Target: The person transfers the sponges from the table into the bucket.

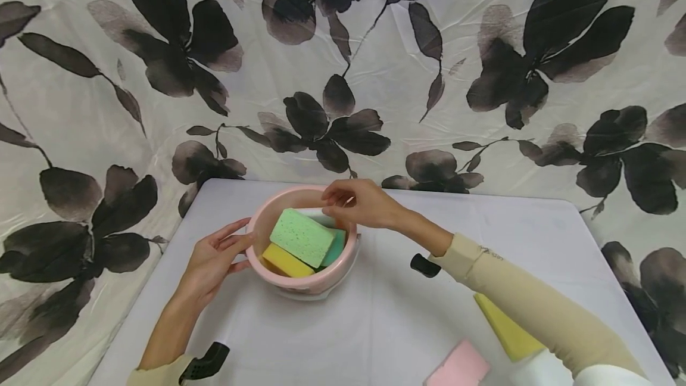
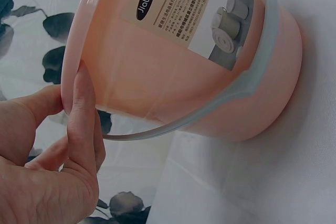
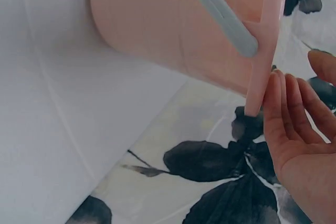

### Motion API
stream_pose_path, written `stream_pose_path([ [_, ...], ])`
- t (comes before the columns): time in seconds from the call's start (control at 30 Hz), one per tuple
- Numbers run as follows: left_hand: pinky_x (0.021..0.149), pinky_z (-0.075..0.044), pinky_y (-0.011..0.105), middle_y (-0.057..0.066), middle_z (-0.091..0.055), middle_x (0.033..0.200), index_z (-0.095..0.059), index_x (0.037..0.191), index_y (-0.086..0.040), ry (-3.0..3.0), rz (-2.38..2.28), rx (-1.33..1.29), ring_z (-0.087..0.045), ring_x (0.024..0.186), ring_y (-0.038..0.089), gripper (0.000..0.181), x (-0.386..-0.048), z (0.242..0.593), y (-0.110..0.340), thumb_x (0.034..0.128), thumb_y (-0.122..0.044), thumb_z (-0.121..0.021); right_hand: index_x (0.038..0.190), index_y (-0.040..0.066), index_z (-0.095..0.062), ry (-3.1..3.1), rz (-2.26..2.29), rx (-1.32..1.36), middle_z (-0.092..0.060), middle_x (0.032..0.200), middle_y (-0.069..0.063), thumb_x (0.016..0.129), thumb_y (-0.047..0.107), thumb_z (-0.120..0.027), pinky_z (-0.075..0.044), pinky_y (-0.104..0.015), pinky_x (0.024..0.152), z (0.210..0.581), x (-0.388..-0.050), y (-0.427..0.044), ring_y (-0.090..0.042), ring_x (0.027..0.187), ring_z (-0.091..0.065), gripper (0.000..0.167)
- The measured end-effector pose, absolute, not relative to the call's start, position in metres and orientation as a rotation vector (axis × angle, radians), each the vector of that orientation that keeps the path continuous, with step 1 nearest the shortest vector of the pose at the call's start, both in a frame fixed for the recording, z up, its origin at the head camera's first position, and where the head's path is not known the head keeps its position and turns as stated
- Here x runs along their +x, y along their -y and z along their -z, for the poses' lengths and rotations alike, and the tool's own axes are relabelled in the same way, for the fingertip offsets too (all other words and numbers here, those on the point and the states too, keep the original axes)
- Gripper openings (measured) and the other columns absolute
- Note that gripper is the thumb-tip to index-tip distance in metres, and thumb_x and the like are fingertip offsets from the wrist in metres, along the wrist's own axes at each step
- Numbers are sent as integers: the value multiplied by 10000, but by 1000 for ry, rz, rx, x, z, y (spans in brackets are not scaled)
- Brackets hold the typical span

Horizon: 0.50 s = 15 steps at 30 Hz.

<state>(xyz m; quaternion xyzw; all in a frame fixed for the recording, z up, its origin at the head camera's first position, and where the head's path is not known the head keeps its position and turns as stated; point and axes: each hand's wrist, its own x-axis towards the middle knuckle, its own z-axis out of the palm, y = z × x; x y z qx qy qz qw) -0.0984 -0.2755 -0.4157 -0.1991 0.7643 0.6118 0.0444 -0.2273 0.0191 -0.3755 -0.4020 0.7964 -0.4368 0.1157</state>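
A pink bucket (image 1: pixel 292 283) stands on the table, with a grey handle (image 2: pixel 210 106) lowered against its outside. Inside lie a light green sponge (image 1: pixel 302 237), a yellow sponge (image 1: pixel 286 262), a darker green sponge (image 1: pixel 336 247) and a white piece (image 1: pixel 313 213), mostly covered. My left hand (image 1: pixel 211 264) pinches the bucket's left rim between thumb and fingers, as the left wrist view shows. Over the far right rim is my right hand (image 1: pixel 364 204), thumb apart from the fingers. In the right wrist view its fingertips (image 3: pixel 275 80) are beside the rim, holding nothing visible.
At the table's front right lie a pink sponge (image 1: pixel 458 368) and another yellow sponge (image 1: pixel 509 329), the latter partly behind my right sleeve. A white object (image 1: pixel 538 371) is beside them. A floral cloth (image 1: pixel 418 76) hangs behind the white-covered table (image 1: pixel 402 326).
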Motion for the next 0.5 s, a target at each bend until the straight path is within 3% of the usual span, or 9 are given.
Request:
stream_pose_path([
  [0.5, 809, -621, 272, 122, -659, 1294, -426, 1575, -144, -2338, -1866, -593, -692, 937, 60, 713, -98, 416, 277, 973, -385, -722, 1136, 40, -707, -2349, 1330, -1137, -697, 1019, -15, 939, 154, -764, -587, -337, 923, 377, -221, -62, -156, 971, -657, 235],
])
